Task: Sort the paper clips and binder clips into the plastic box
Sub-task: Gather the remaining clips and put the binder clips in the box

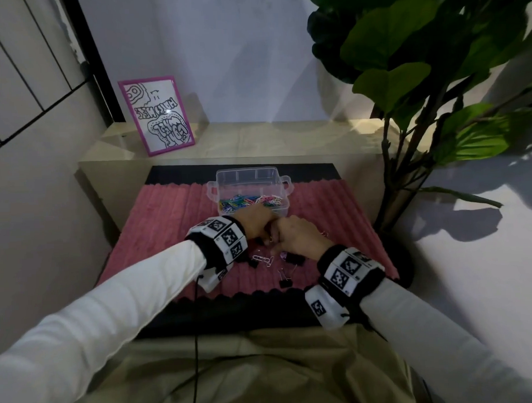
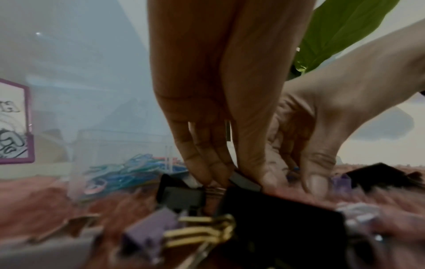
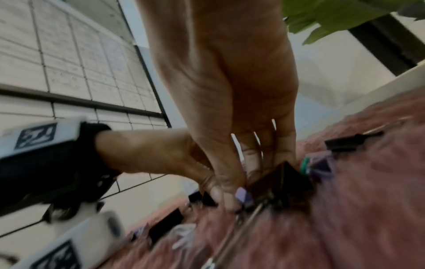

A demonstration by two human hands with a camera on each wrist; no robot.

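Nearest, loose on the pink mat [image 1: 175, 222]: black binder clips [image 1: 285, 282] and white paper clips [image 1: 262, 258], well short of the near scalloped edge. Just beyond, left hand [image 1: 256, 225] and right hand [image 1: 299, 236] touching, fingers curled down to gather from one small pile; left grip pinching a black clip [image 2: 181, 196], right grip pinching a black binder clip [image 3: 282, 180]. Farther on, just beside the knuckles, the plastic box [image 1: 283, 182], open, coloured clips heaped inside. Short, unblocked lift forward over its near wall, probably; bare mat either side.
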